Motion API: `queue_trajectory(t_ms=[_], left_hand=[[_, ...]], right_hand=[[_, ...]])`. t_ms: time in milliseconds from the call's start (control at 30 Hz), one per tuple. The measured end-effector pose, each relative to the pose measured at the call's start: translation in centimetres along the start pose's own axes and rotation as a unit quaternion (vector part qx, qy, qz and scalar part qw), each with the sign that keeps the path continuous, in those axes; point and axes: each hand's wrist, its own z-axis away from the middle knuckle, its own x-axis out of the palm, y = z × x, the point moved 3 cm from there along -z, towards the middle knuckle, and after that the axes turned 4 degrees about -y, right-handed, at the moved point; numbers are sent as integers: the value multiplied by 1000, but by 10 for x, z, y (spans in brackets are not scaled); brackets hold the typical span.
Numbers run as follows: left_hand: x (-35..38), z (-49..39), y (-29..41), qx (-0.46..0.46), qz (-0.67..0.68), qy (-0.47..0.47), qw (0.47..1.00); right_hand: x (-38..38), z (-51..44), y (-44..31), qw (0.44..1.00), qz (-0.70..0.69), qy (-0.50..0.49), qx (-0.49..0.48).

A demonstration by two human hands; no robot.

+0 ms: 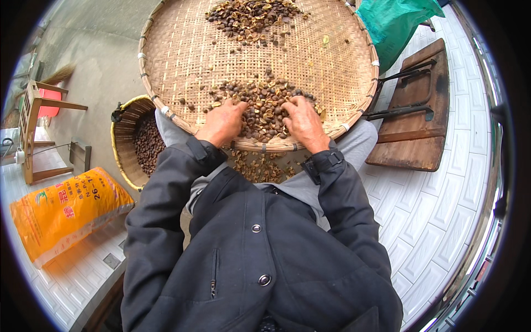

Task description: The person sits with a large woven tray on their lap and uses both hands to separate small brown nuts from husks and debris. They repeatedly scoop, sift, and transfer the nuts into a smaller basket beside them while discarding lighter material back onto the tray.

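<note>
A round woven bamboo winnowing tray (344, 66) rests across my knees. At its near side lies a heap of round dark brown seeds mixed with pale split husks (265, 112). My left hand (225, 122) touches the heap's left edge, fingertips down among the seeds. From the other side, my right hand (305, 122) reaches into the heap with bent fingers. Whether either hand grips any seeds is hidden. A second pile of seeds and husks (253, 18) sits at the tray's far side, with loose seeds scattered between the two.
Left of my leg stands a yellow-rimmed basket (120, 159) holding brown seeds (148, 143). Beyond it are an orange printed sack (70, 211) and a wooden stool (31, 133). A folded wooden table (408, 145) and a green plastic bag (392, 31) are at right. Husks (257, 166) litter the floor below.
</note>
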Motion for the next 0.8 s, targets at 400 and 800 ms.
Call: queue_trajectory(t_ms=[400, 800], left_hand=[[10, 3, 5, 83, 38, 24, 996], [0, -11, -37, 29, 256, 47, 965]], right_hand=[[23, -18, -24, 997, -29, -68, -28], [3, -5, 24, 922, -363, -16, 132]])
